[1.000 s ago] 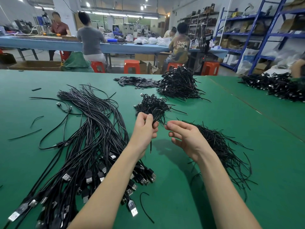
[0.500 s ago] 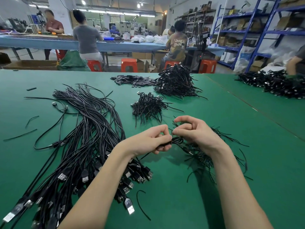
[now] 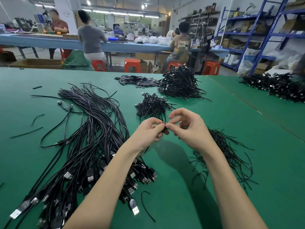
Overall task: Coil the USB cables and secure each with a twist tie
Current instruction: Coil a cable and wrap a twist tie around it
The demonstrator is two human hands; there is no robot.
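Observation:
My left hand (image 3: 146, 133) grips a small black coiled USB cable (image 3: 165, 128), mostly hidden inside the fingers. My right hand (image 3: 191, 129) meets it fingertip to fingertip, thumb and forefinger pinching a black twist tie at the coil, with the other fingers curled above. A thick bundle of uncoiled black USB cables (image 3: 92, 138) lies to the left, plugs toward me. Loose twist ties (image 3: 229, 156) are heaped under my right wrist. A small pile of tied coils (image 3: 153, 106) sits just beyond my hands.
A bigger heap of coiled cables (image 3: 179, 83) and flat black pieces (image 3: 135, 80) lie farther back on the green table (image 3: 189, 204). Another cable heap (image 3: 277, 86) is at the far right. Stray ties lie around. People sit at a blue bench behind.
My hands dipped to the twist tie heap, then rose above the table. The right hand now pinches a tie against the coil held in the left.

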